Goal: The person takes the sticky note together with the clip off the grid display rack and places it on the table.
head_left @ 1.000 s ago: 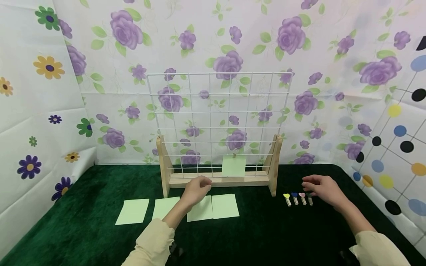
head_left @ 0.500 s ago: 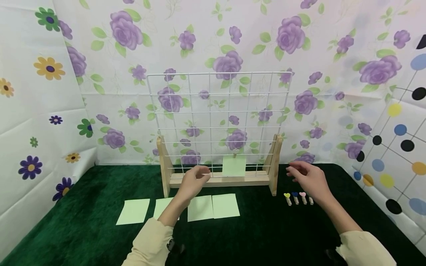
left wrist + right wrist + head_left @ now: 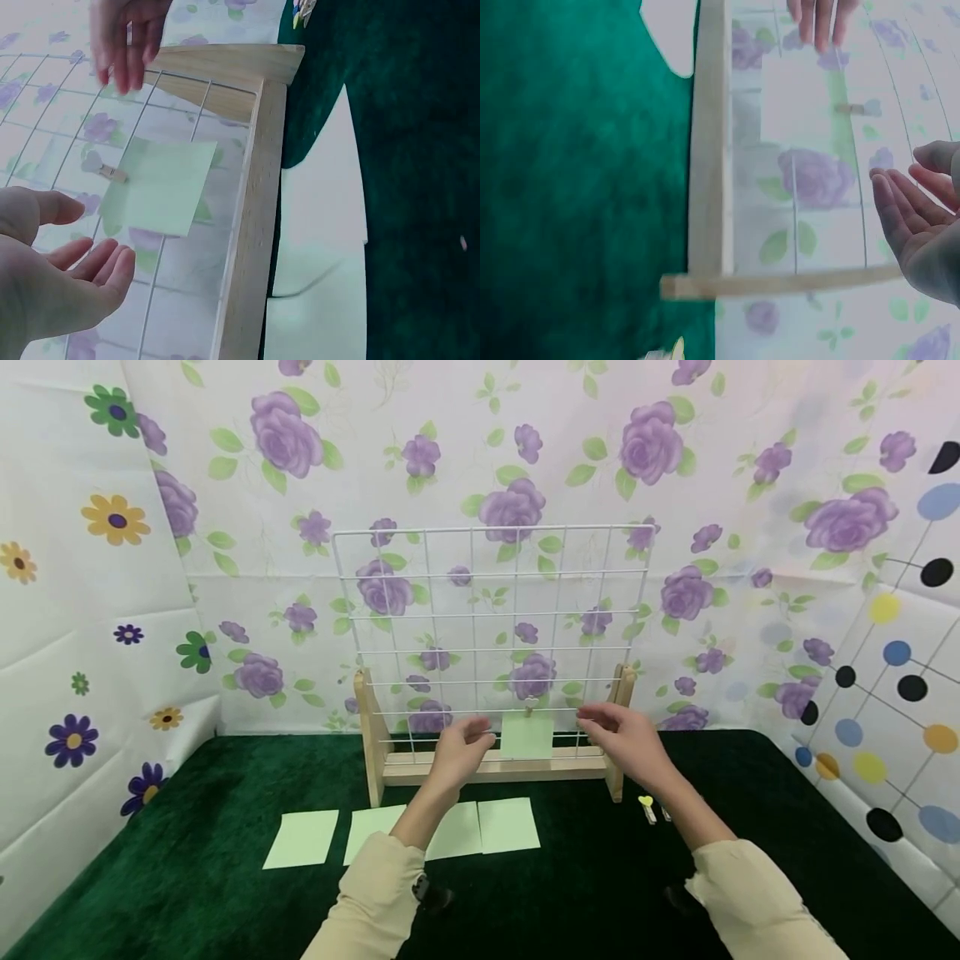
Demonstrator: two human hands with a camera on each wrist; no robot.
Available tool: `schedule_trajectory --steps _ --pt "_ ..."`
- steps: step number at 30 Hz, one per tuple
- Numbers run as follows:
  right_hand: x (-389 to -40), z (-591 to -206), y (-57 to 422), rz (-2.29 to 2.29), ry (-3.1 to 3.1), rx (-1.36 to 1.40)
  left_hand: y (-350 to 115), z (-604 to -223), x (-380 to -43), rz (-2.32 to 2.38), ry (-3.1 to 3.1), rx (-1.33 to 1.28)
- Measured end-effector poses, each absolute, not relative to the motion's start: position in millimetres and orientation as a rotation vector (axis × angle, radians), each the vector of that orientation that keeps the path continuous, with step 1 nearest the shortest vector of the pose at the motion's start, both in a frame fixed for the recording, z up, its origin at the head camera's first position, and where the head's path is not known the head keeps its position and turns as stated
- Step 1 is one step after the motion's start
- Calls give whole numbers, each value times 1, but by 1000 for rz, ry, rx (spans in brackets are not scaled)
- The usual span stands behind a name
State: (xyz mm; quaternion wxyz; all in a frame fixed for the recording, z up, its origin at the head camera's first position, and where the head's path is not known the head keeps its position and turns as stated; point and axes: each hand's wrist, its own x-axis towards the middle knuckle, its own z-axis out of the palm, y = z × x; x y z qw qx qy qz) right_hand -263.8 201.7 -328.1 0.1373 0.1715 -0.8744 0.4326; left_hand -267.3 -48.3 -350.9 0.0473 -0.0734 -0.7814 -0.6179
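Note:
A pale green paper square (image 3: pixel 517 743) hangs low on a white wire grid (image 3: pixel 472 612), held at its top by a small wooden clip (image 3: pixel 112 173). My left hand (image 3: pixel 456 760) is just left of that paper, thumb and fingers apart and relaxed, with nothing in them. On the paper's other side, in front of the grid's right wooden leg, my right hand (image 3: pixel 626 745) is raised with loosely bent fingers. The right wrist view also finds no object in the right hand (image 3: pixel 919 232).
Several loose pale green paper squares (image 3: pixel 300 839) lie in a row on the dark green cloth (image 3: pixel 562 902), partly behind my left forearm. A yellow heart clip (image 3: pixel 647 807) lies by my right forearm, which hides other clips. The wooden base (image 3: pixel 555 768) spans between the legs.
My right hand has moved left from the row of clips to beside the hanging paper. My left hand has risen slightly and shifted right towards it. The papers stay put.

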Motion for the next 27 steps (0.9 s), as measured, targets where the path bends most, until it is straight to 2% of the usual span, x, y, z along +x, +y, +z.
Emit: schedule_trajectory --steps 12,19,27 --pt "-280 -313 162 1230 -2560 544 -23 -352 -281 -1932 -2282 -35" --pt "-288 -312 153 1313 -2559 574 -18 -355 -285 -1956 -2276 -19" --pt "-296 -311 141 1171 -2605 582 -15 -356 -287 -1915 -2322 -35"
